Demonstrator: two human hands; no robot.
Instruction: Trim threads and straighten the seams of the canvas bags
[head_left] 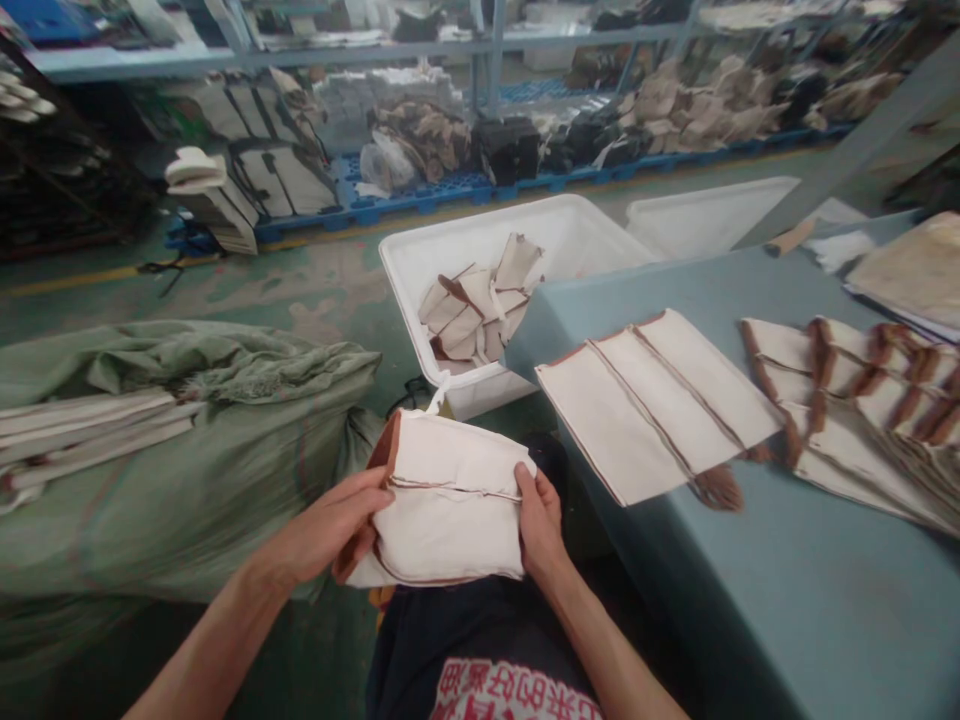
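Note:
Over my lap I hold a cream fabric piece (457, 535) with brown edging and a seam across its middle. My left hand (345, 520) grips its left side, thumb on top and fingers underneath by the brown lining. At the right edge my right hand (540, 510) pinches the cloth with the thumb on top. A white strip sticks up from the piece's upper left corner. To the right, a flat cream panel (637, 400) with brown seams lies at the edge of the blue-grey table (817, 590).
Several cream and brown pieces (847, 400) overlap on the table's right. A white bin (600, 235) ahead holds more fabric pieces (480, 310). At left bulges a green sack (187, 500) with cream strips on it. Blue pallets (435, 200) with piled goods stand farther back.

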